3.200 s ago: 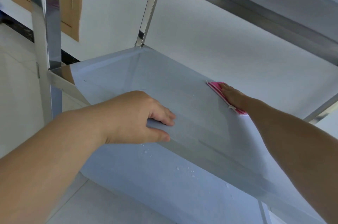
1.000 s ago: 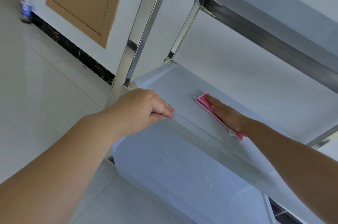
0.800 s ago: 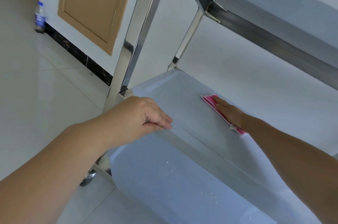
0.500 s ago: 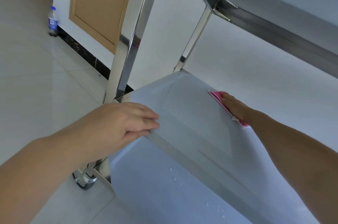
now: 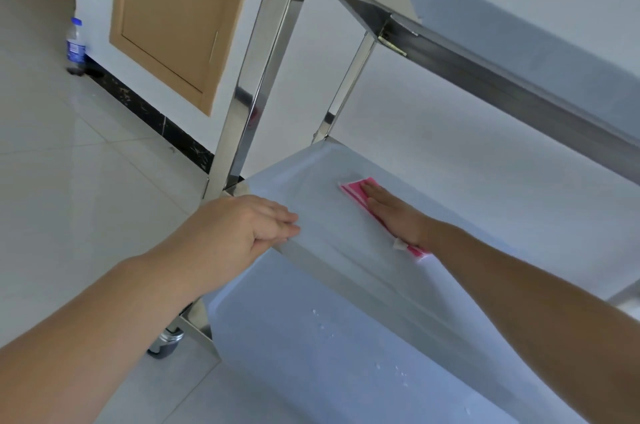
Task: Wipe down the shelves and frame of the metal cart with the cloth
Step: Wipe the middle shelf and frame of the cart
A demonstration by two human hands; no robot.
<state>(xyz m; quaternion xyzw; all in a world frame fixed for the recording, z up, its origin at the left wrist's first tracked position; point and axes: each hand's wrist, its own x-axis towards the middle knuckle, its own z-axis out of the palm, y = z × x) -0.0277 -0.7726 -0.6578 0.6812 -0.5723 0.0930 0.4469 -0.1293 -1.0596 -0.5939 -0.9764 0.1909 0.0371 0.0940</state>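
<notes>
A stainless steel cart fills the right of the view, with a shiny upright post [image 5: 256, 84], a top shelf [image 5: 485, 42], a middle shelf [image 5: 304, 177] and a bottom shelf [image 5: 311, 354] speckled with water drops. My right hand [image 5: 394, 212] lies flat on a folded pink cloth [image 5: 353, 189], pressing it onto the middle shelf toward its back. My left hand [image 5: 242, 233] grips the front left rim of the middle shelf, fingers on top and thumb underneath.
A caster wheel [image 5: 166, 345] sits under the cart's front left corner. White floor tiles spread to the left. A plastic water bottle [image 5: 75, 45] stands by the white wall, beside a tan cabinet door [image 5: 173, 14] above a black baseboard.
The view has lifted and pulled back, showing more floor and the caster. My right hand has slid the pink cloth across the middle shelf. My left hand's fingers flattened on the rim.
</notes>
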